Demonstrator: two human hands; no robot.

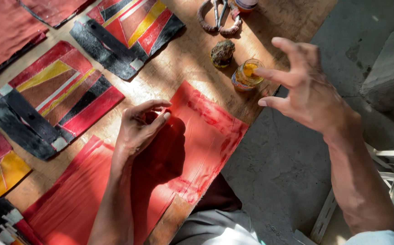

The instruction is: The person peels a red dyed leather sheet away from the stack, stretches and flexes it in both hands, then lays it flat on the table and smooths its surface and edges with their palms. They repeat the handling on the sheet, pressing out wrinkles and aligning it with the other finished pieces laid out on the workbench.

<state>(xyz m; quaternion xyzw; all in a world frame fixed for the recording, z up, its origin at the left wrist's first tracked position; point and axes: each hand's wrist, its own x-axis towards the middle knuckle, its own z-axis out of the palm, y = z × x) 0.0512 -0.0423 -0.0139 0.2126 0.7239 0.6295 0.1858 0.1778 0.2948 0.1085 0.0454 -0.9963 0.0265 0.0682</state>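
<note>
On the wooden table (192, 59) | left hand (138, 127) curled, pressing red sheet (201, 131) | right hand (306, 86) spread, empty, beside jar (247, 74)

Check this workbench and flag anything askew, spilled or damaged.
Nothing is spilled. The red sheet under the left hand lies askew, one corner overhanging the table edge. Its paint is streaky and patchy there. The small open jar near the right hand stands upright.
</note>
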